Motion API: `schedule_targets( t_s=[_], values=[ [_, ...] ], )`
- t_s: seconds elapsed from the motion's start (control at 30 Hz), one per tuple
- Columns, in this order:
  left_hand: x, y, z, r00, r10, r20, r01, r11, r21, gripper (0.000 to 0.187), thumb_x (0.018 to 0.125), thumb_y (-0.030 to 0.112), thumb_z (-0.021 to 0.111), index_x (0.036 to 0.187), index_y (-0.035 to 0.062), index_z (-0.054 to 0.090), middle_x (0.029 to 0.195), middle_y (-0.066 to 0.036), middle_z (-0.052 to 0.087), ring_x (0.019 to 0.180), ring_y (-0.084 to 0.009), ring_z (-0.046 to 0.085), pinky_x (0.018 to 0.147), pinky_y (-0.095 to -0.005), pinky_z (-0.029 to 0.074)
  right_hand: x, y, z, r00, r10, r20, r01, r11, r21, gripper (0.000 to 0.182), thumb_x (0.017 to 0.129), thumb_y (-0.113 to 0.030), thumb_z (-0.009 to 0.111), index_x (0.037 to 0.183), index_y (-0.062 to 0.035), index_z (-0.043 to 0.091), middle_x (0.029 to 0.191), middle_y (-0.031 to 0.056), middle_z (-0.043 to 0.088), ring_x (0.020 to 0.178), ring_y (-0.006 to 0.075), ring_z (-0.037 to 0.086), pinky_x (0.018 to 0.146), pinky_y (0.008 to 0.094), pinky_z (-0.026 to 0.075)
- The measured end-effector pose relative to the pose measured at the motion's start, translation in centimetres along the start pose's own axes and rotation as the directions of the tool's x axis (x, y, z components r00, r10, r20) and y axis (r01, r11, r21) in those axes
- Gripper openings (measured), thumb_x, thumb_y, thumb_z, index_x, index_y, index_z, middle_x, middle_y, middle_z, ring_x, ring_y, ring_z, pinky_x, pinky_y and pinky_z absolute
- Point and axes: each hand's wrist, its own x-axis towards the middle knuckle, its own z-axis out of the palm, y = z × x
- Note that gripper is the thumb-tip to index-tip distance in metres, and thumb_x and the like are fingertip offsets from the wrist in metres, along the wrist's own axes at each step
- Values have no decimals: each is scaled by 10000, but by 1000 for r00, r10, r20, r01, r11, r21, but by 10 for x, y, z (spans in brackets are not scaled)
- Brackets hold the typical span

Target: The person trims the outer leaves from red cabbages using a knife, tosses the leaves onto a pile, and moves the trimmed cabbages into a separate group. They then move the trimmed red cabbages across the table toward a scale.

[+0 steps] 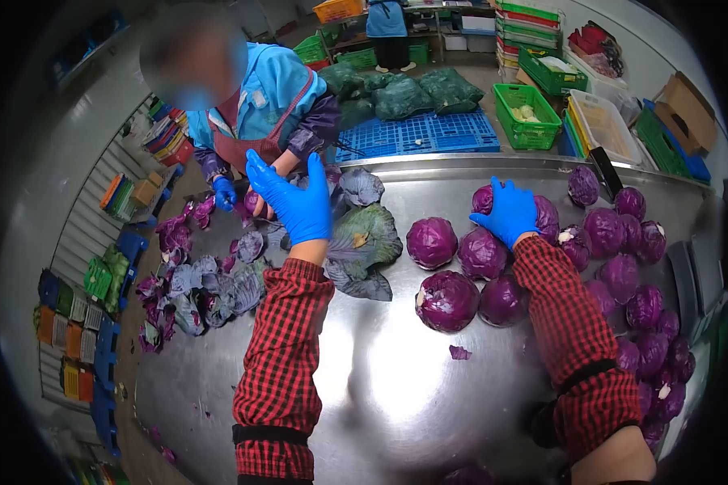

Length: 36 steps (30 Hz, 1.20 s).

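My left hand (296, 202), in a blue glove, is raised over the steel table with thumb and fingers spread and nothing in it. Behind and below it lie large loose outer cabbage leaves (366, 246). My right hand (511, 213), gloved the same way, curls over a small red cabbage (482, 199), which shows between thumb and fingers; the rest is hidden. Around that hand sit more trimmed red cabbages, among them one at the left (431, 242), one just below (483, 253) and one with a pale cut stem (446, 301).
Several red cabbages (619, 277) crowd the table's right side, with a dark knife-like handle (606, 171) by the back edge. A leaf pile (210, 291) covers the left. Across stands a co-worker (255, 113) in blue gloves. Behind are a blue pallet (421, 133) and green crate (527, 117).
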Motion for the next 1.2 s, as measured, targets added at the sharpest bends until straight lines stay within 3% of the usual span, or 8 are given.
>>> schedule_targets(
  t_s=[0.03,0.4,0.87,0.97,1.03,1.07,1.1,1.2],
  values=[
    [-3,-7,0,1000,11,-4,-11,992,125,979,832,349,755,1532,-4,169,1510,-280,281,1399,-428,286,1155,-474,243,-1,1,2,1000,7,5,-7,1000,8,970,742,-653,698,1458,-72,400,1307,217,551,1115,333,601,941,453,438],
    [-24,1,-8,982,-129,139,115,988,106,1038,831,330,750,1540,-18,75,1551,-305,140,1467,-414,137,1187,-491,186,-4,2,6,999,-24,-34,24,1000,5,999,720,-640,717,1472,-76,380,1337,223,535,1119,363,598,985,455,412],
    [-49,6,2,976,-99,193,96,995,25,996,838,305,743,1538,-19,114,1578,-289,108,1477,-421,105,1186,-488,164,-5,0,5,999,-15,-39,15,1000,0,995,721,-645,713,1473,-84,384,1335,204,536,1116,358,596,981,452,405],
    [-44,-9,2,974,-118,192,119,993,8,899,838,243,738,1531,15,215,1579,-259,185,1461,-397,211,1166,-453,240,-4,0,1,1000,-6,0,6,1000,4,975,746,-631,702,1483,-85,372,1360,219,516,1133,350,589,1002,480,373],
    [-33,-25,0,966,-80,244,122,979,-161,773,839,139,710,1503,44,325,1560,-218,292,1430,-347,323,1139,-410,307,-5,0,2,1000,-6,-6,6,1000,4,965,745,-623,707,1477,-86,380,1355,218,522,1133,350,590,998,474,379],
    [-26,-1,-9,935,-213,284,298,906,-301,715,830,52,678,1480,47,381,1536,-181,365,1416,-305,366,1121,-365,343,-5,-1,2,1000,-2,-6,2,1000,4,965,745,-623,707,1477,-86,380,1355,218,522,1133,350,590,998,474,379],
    [-22,0,-10,934,-213,286,299,905,-303,715,830,52,678,1480,47,381,1536,-181,365,1416,-305,366,1121,-365,343,-5,-1,1,1000,5,-2,-5,1000,22,959,744,-619,710,1472,-84,386,1341,215,530,1128,351,591,995,474,383],
    [-3,7,-16,988,-29,153,41,996,-77,791,819,21,677,1517,51,307,1530,-177,379,1315,-249,484,1034,-321,430,-4,2,5,1000,1,-24,0,1000,21,967,731,-621,718,1463,-80,392,1308,206,553,1120,357,595,981,476,402]
  ],
)
